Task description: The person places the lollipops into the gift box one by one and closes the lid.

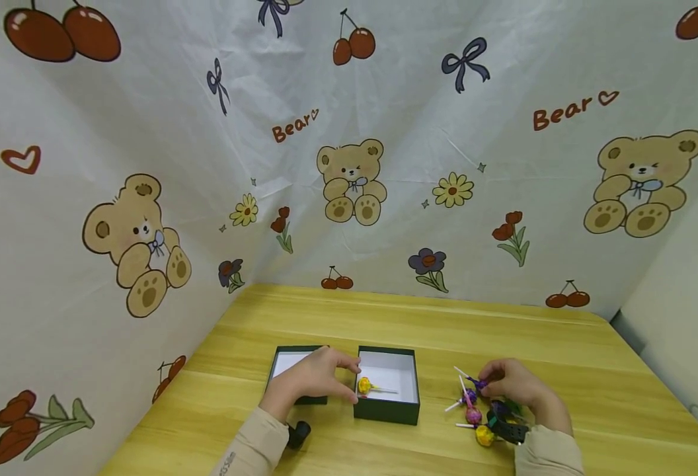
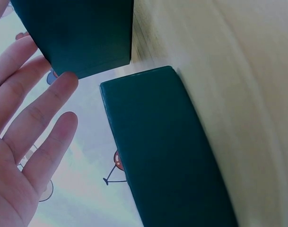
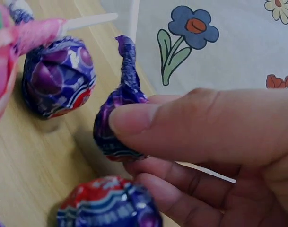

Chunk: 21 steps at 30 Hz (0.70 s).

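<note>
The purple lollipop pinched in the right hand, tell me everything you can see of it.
The purple lollipop has a rounded head in a shiny, crinkled wrapper, purple and dark blue with some red at the bottom, looking like foil or plastic. The wrapper is twisted tight around a thin white stick and looks unopened. In the right wrist view the stick points upward. The right hand pinches the head, its thumb covering part. Whether it touches the table is unclear.

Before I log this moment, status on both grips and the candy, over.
Right grip pinches purple-wrapped lollipop. Left grip at left side of green box. One yellow lollipop inside box. Other lollipops crowd right grip, might obstruct.
</note>
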Tool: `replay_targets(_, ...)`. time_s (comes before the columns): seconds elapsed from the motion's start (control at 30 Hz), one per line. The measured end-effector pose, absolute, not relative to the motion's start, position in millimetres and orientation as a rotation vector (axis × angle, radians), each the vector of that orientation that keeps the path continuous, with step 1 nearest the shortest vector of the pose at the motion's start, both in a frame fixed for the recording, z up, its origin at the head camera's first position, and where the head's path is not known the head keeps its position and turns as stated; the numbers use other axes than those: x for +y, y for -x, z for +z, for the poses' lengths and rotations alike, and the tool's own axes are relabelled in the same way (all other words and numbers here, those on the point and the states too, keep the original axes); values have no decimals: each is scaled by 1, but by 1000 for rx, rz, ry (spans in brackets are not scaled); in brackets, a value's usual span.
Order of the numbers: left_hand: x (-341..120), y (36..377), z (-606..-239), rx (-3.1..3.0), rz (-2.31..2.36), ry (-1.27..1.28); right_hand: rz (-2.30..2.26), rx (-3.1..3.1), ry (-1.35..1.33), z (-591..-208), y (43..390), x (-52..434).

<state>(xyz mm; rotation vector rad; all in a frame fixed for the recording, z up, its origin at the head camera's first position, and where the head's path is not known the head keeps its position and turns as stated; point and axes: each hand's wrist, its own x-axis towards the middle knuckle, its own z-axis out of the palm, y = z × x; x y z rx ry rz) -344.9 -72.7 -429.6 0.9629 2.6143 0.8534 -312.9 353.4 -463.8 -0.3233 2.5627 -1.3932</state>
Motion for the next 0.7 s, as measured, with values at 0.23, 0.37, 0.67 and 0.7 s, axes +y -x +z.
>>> replay_targets(0.23, -74, 345, -429, 2612, 846, -985, -1411, 2613, 321, -453, 313, 348)
replay_targets(0.37, -73, 344, -429, 2618, 856, -956, -1424, 2659, 310, -442, 312, 344)
replay_targets(0.67, -70, 344, -430, 2619, 843, -967, -1387, 2715, 254, -418, 302, 334)
replay_targets(0.7, -71, 343, -430, 2619, 849, -956, -1383, 2722, 254, -416, 302, 331)
